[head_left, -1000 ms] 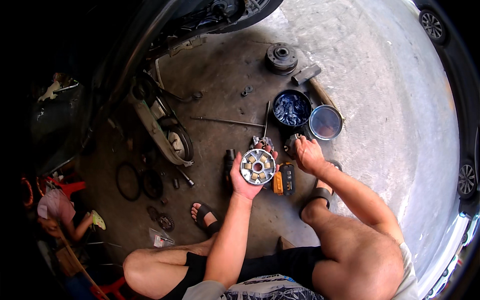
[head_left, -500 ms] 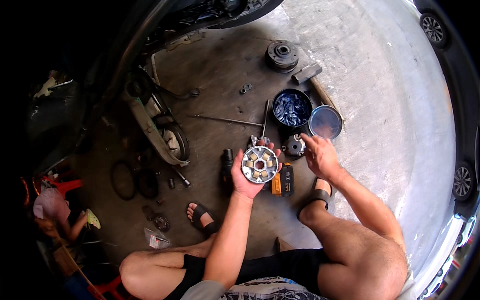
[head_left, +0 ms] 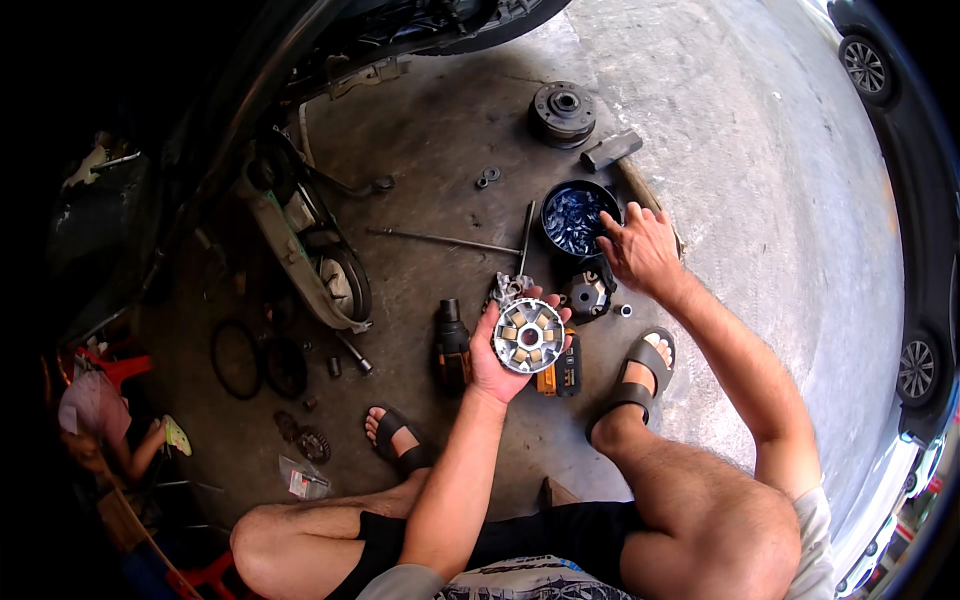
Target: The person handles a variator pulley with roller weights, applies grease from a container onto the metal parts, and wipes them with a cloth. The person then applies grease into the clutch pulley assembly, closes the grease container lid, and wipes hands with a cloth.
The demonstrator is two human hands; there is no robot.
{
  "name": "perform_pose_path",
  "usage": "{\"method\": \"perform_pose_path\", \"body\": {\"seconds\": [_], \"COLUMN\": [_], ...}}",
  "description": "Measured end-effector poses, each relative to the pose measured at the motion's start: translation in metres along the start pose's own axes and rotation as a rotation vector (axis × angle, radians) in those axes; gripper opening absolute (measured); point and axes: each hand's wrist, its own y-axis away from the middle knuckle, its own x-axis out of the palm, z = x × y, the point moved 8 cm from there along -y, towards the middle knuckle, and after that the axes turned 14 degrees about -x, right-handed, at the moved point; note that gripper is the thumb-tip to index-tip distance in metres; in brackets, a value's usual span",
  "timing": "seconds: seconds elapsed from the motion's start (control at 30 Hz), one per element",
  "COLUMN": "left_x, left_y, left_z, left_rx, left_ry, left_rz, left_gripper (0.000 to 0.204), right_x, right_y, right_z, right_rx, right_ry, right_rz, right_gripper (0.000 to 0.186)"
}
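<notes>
My left hand (head_left: 494,374) is wrapped from below round a scooter variator (head_left: 529,358), a round silver metal housing. Its inner side faces up, with several tan rollers seated round the central bore. Over a black tub (head_left: 547,236) of dark blue grease (head_left: 574,220), my right hand (head_left: 645,252) holds its fingers apart, the index finger pointing at the right rim. Whether that fingertip touches the grease I cannot tell. Just below the tub lies a dark ramp plate (head_left: 588,294), beside a small socket (head_left: 625,310).
An impact driver (head_left: 451,345) lies left of the variator, a T-handle wrench (head_left: 450,239) beyond. A clutch assembly (head_left: 564,114) and metal block (head_left: 611,151) sit farther off. The scooter's belt case (head_left: 300,235) stands left, near a loose belt (head_left: 236,360). A person (head_left: 97,410) is at far left.
My right hand has moved up and forward to the tub's right rim, now over where the round lid lay. My left hand has shifted slightly right with the variator.
</notes>
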Motion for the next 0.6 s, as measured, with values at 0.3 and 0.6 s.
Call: {"method": "perform_pose_path", "body": {"seconds": [0.3,0.6], "left_x": [0.005,0.009], "left_y": [0.0,0.003], "left_z": [0.0,-0.005], "left_rx": [-0.011,0.005], "left_ry": [0.009,0.023], "left_rz": [0.017,0.029], "left_gripper": [0.067,0.067], "right_x": [0.008,0.009], "right_y": [-0.016,-0.019], "right_z": [-0.001,0.001], "right_rx": [0.009,-0.01], "right_ry": [0.043,0.052], "right_rz": [0.045,0.131], "right_gripper": [0.042,0.04]}}
